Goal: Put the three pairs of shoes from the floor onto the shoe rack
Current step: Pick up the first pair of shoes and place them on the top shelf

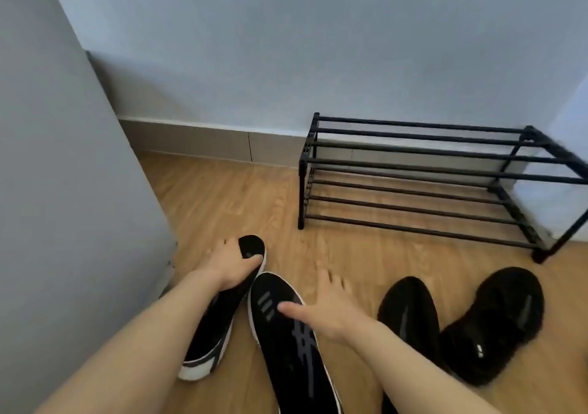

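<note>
Four black shoes show on the wooden floor [222,197], so only two of the three pairs can be made out; a third pair is not in view. On the left, a black sneaker with a white sole [213,334] is partly covered by the left forearm, with only its toe and heel end clear. The left hand [229,265] grips this sneaker near the toe, thumb pressed on the upper and fingers curled round the far side, where their tips are hidden. Just beside it lies its mate, a second black sneaker [286,340] with three grey stripes near the toe and grey laces; its heel is cut off by the bottom edge. The right hand [324,310] is spread open over this second sneaker, thumb lying across the upper and fingers extended over the floor beyond it, grasping nothing. To the right, two darker, softer-looking shoes [461,321] lie side by side and touching, blurred enough that their make is hard to tell; a small white mark sits on the nearer part of the right one, but it cannot be read. No writing is legible on any shoe. Further back, against the pale blue wall [286,47], stands the black shoe rack [423,178] with two tiers of bars, both bare; its right end is cut off by the frame edge.
</note>
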